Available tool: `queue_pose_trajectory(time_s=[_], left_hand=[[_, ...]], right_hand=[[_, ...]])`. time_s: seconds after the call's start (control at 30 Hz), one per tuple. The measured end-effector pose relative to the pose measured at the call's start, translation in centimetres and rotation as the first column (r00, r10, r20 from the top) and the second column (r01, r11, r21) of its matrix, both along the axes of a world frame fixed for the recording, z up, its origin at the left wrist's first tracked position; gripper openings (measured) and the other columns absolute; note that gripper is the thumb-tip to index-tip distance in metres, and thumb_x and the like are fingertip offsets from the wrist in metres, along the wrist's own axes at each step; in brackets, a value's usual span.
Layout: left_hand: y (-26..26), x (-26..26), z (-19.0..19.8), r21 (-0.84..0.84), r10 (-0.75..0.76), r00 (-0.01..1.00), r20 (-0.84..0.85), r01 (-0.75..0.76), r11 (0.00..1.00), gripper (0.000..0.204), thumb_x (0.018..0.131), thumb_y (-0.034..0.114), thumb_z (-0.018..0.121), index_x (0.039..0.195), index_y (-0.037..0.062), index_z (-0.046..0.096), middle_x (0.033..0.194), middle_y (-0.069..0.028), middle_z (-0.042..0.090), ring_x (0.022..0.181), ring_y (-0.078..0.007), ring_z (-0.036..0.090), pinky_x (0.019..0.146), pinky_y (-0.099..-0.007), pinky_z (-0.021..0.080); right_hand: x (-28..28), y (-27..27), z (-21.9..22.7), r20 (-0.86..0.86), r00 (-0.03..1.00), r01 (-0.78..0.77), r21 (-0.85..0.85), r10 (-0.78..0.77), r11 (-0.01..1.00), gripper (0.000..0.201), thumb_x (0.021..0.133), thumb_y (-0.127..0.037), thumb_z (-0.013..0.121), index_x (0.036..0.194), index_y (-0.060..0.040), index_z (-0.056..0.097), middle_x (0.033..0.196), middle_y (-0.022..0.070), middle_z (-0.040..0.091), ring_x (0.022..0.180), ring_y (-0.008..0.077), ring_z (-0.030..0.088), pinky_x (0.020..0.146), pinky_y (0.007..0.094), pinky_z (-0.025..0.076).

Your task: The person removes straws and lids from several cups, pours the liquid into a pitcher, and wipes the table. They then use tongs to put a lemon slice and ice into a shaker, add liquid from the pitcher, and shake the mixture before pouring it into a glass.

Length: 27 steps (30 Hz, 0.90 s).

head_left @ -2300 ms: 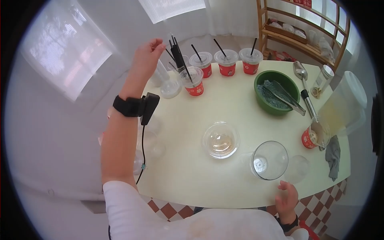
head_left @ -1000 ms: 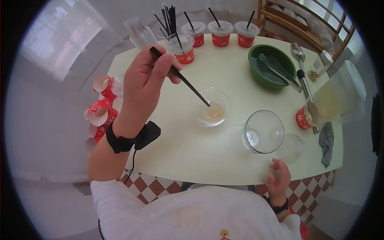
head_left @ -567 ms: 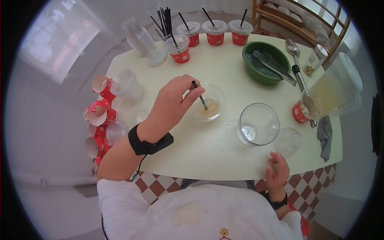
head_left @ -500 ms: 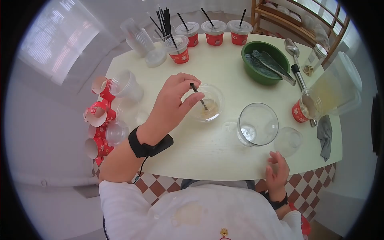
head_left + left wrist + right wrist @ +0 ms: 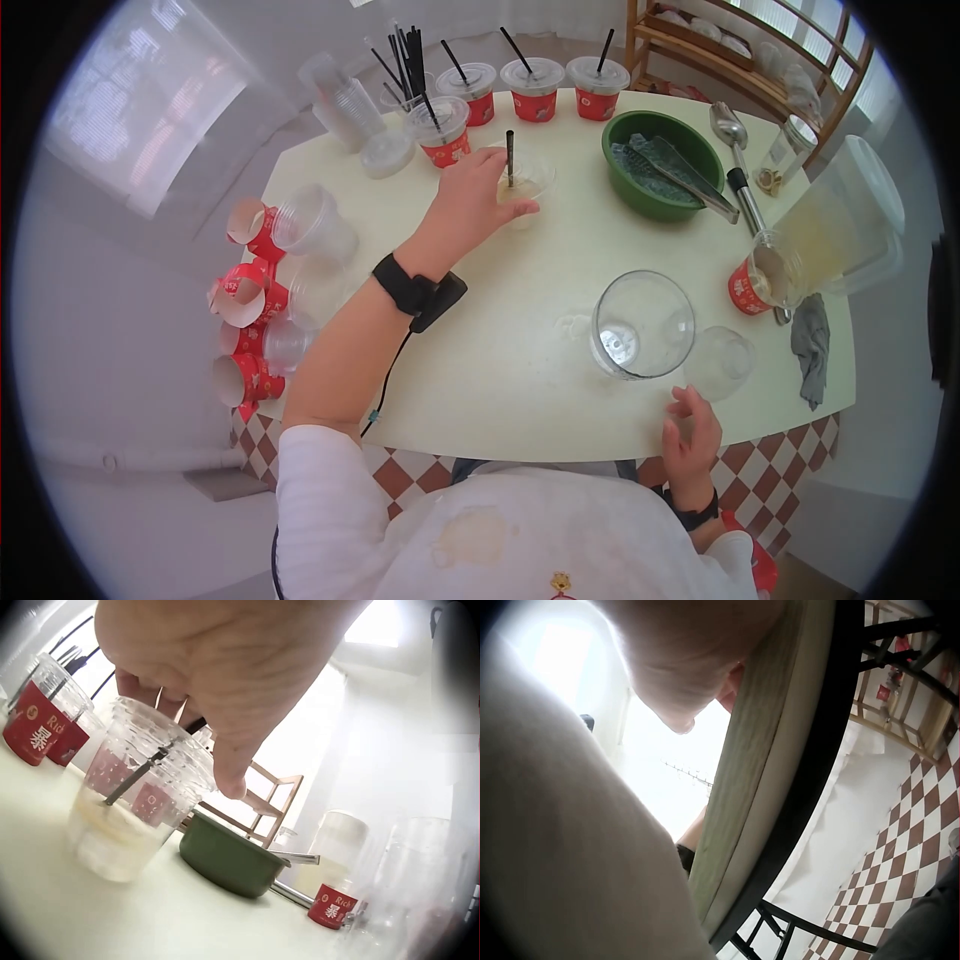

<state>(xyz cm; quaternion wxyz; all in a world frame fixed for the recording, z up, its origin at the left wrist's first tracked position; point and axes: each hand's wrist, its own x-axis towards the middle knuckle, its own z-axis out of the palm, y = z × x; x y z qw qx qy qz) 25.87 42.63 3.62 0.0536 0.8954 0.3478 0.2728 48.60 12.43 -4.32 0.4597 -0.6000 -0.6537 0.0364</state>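
Observation:
My left hand (image 5: 475, 205) grips a clear plastic cup (image 5: 120, 832) from above, thumb on one side of the rim and fingers on the other. Pale liquid shows in its lower part. A black straw (image 5: 510, 158) stands in this cup, leaning in the left wrist view. Right behind is a lidded cup (image 5: 445, 152) with a red sleeve and straw. My right hand (image 5: 692, 440) lies at the table's front edge with loosely bent fingers, holding nothing. Nearest to it are a large clear glass vessel (image 5: 612, 350) and a round clear lid (image 5: 728, 370).
More red-sleeved cups (image 5: 535, 108) line the back, beside a bunch of black straws (image 5: 412, 65) and stacked clear cups (image 5: 345, 105). Red sleeves (image 5: 250, 290) edge the left. A green bowl (image 5: 655, 205) with tongs, a pitcher (image 5: 840, 230) and a grey cloth (image 5: 810, 350) stand right.
My left hand has brought a black straw from the bunch at the back into the clear cup, then taken hold of the cup and moved it toward the back row. The right hand stays put.

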Motion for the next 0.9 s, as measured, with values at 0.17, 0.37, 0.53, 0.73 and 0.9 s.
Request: queue_pose_trajectory(time_s=[0.17, 0.37, 0.53, 0.73, 0.9], left_hand=[[6.1, 2.0, -1.0, -0.008, 0.137, 0.991, 0.005, -0.137, 0.991, 0.059, 0.066, 0.038, 0.074, 0.106, -0.0015, 0.054, 0.106, -0.015, 0.057, 0.1, -0.03, 0.054, 0.084, -0.0395, 0.044], [6.9, 2.8, -1.3, -0.022, 0.196, 0.98, 0.019, -0.196, 0.98, 0.063, 0.066, 0.041, 0.073, 0.11, 0.0005, 0.051, 0.11, -0.015, 0.055, 0.107, -0.029, 0.051, 0.089, -0.0381, 0.042], [-1.6, 0.8, 2.4, 0.087, 0.106, 0.965, 0.239, -0.13, 0.988, 0.061, 0.077, 0.035, 0.066, 0.117, -0.0034, 0.042, 0.126, -0.0205, 0.042, 0.119, -0.0344, 0.037, 0.098, -0.0426, 0.031], [-15.8, -12.0, 9.3, 0.177, -0.035, 0.953, 0.301, -0.02, 0.984, 0.033, 0.079, 0.015, 0.065, 0.106, 0.002, 0.052, 0.115, -0.0146, 0.054, 0.1, -0.0272, 0.052, 0.088, -0.0363, 0.039], [-19.7, -25.8, 6.9, -0.151, 0.7, 0.445, 0.558, -0.775, 0.614, 0.025, 0.084, 0.015, 0.061, 0.103, 0.0005, 0.054, 0.093, -0.0053, 0.054, 0.089, -0.0153, 0.053, 0.08, -0.0289, 0.044]], right_hand=[[0.1, 0.0, -0.2, 0.003, 1.0, 0.017, -0.014, -0.017, 1.0, 0.042, 0.075, -0.008, 0.062, 0.113, 0.0039, 0.05, 0.096, 0.0156, 0.063, 0.07, 0.0246, 0.061, 0.063, 0.0327, 0.048], [0.0, -0.5, -1.0, -0.099, 0.994, 0.033, -0.039, -0.036, 0.999, 0.042, 0.081, -0.015, 0.056, 0.117, 0.0037, 0.047, 0.096, 0.0182, 0.062, 0.07, 0.0252, 0.06, 0.065, 0.033, 0.048], [1.5, -3.1, -2.2, -0.196, 0.976, 0.094, 0.011, -0.09, 0.996, 0.047, 0.089, -0.03, 0.052, 0.121, 0.0038, 0.047, 0.097, 0.0118, 0.061, 0.071, 0.0153, 0.054, 0.068, 0.0274, 0.044], [0.2, -3.0, 9.7, -0.017, 0.999, -0.035, 0.135, 0.038, 0.99, 0.047, 0.091, -0.038, 0.049, 0.103, 0.007, 0.055, 0.076, 0.0172, 0.063, 0.057, 0.0218, 0.056, 0.052, 0.0299, 0.046], [1.7, -0.4, 18.5, -0.07, 0.986, -0.164, -0.252, 0.151, 0.954, 0.048, 0.087, -0.037, 0.056, 0.108, 0.0055, 0.056, 0.081, 0.0175, 0.064, 0.062, 0.0209, 0.056, 0.058, 0.0302, 0.047]])
